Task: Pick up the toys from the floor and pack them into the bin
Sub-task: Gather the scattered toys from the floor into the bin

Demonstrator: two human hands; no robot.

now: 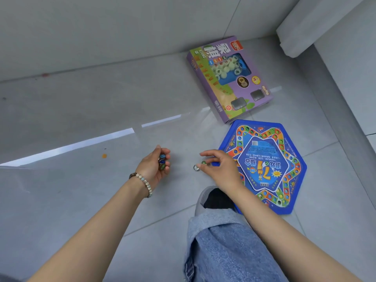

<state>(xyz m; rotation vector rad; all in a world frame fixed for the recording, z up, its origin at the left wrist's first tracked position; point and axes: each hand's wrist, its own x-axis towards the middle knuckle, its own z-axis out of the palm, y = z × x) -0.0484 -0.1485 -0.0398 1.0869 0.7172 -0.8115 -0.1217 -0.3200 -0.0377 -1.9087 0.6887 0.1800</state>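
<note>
My left hand (156,165) is cupped around several glass marbles (162,162), held between curled fingers and palm above the grey floor. My right hand (218,165) reaches down to the floor, and its fingertips pinch a green marble (202,162). A clear marble (196,167) lies on the tile just left of those fingertips. A blue hexagonal marble game board (284,169) lies flat on the floor under and to the right of my right hand. A purple Chinese chess box (230,78) lies beyond it. No bin is in view.
My knee in blue jeans (223,241) and a grey shoe (200,200) sit at the bottom centre. A small orange spot (104,156) marks the floor to the left. A light grey sofa edge (325,27) runs along the right. Grey tile spreads to the left.
</note>
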